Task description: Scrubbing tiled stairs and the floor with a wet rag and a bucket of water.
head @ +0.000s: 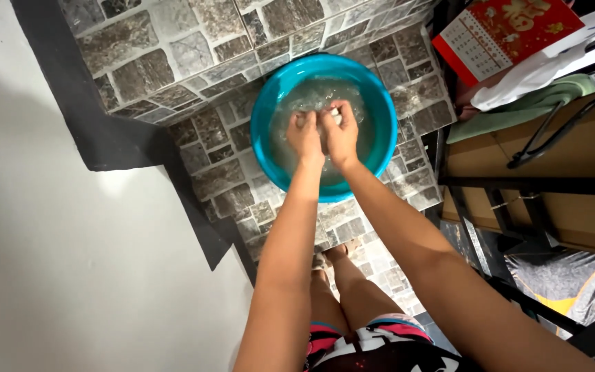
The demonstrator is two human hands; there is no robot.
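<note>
A round teal plastic basin (264, 114) stands on a stone-patterned step and holds soapy, foamy water. Both hands are down inside it, side by side. My left hand (305, 136) and my right hand (341, 135) are closed together on a small pale wet item (300, 118), probably a piece of cloth. Only a little of that item shows between the fingers, and its shape cannot be made out.
Stone-tile steps (173, 62) run around the basin, with a grey wall (49, 241) and black trim at the left. At the right stands a dark metal frame (518, 186) with cardboard, a green cloth (518, 110), a white bag and a red calendar (504, 31).
</note>
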